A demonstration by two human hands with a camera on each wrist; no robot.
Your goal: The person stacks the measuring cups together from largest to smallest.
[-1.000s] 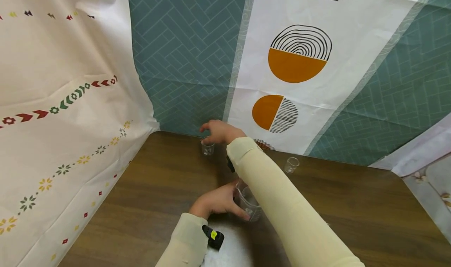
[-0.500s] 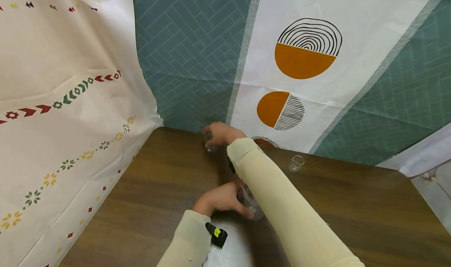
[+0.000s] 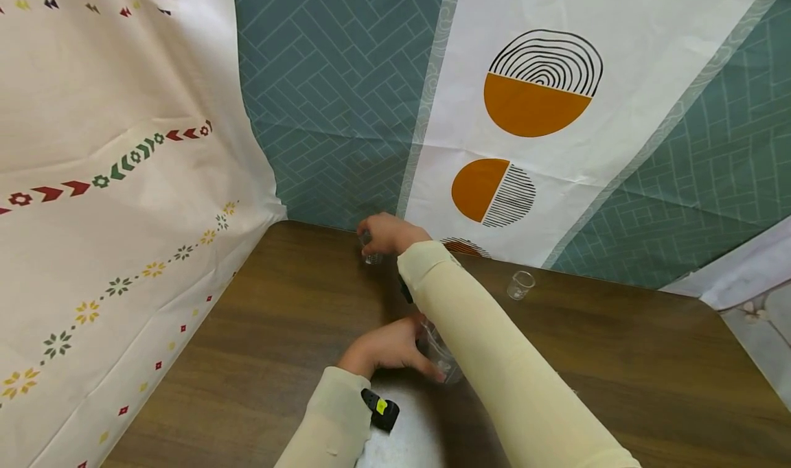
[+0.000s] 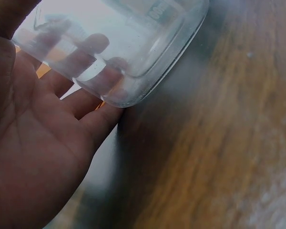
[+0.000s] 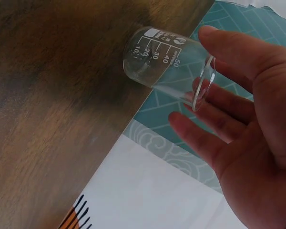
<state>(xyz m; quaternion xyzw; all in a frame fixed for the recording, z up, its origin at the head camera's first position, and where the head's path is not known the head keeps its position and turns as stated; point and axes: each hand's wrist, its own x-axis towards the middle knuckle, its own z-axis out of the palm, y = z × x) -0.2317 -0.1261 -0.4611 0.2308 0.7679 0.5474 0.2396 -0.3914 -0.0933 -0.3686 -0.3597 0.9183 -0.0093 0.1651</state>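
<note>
At the back of the table, my right hand [image 3: 386,235] has its thumb and fingers round the rim of a small glass beaker [image 5: 157,59]. That beaker stands upright, marked up to 50 in white print. Nearer the front, my left hand [image 3: 392,348] grips a larger clear beaker [image 4: 148,52], fingers curled round its side and thumb opposite. In the head view the right sleeve hides part of this larger beaker [image 3: 450,368]. Its base shows close to the wood in the left wrist view.
Another small glass beaker [image 3: 520,285] stands on the wooden table [image 3: 618,358] at the back right. A patterned cloth [image 3: 334,111] hangs right behind the table's back edge. A cream cloth [image 3: 123,248] borders the left side.
My right hand has come down onto the small beaker and its fingers have closed in at the rim. The left hand keeps its grip on the larger beaker. The head view has shifted slightly.
</note>
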